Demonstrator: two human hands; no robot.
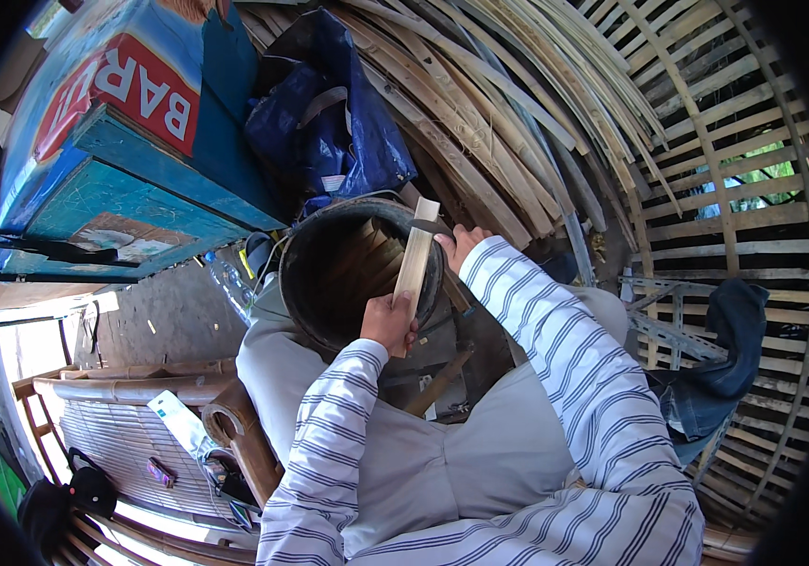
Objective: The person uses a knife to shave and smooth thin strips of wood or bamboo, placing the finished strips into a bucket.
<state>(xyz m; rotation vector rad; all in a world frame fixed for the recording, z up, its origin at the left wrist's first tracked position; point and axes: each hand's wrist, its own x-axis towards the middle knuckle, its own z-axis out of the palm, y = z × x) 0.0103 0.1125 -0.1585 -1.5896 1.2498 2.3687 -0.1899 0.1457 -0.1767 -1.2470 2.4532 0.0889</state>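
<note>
My left hand [390, 324] is closed round the lower end of a pale split bamboo piece [412, 269], which stands tilted over the right side of a dark round bucket [291, 274]. Across the piece near its top lies a short dark flat blade [432, 226], apparently a knife. My right hand [464, 245] is closed at the right end of that blade, its fingers hiding any handle. Inside the bucket are several brownish pieces [371, 255], dim in the shadow. The bucket stands between my knees.
Long bamboo strips [480, 123] are piled ahead. A blue tarpaulin bag [329, 132] sits behind the bucket, beside a blue cabinet [140, 203] at left. A bamboo bench [131, 434] holds a phone and bags. Dark cloth [716, 368] hangs by the slatted wall [739, 245] at right.
</note>
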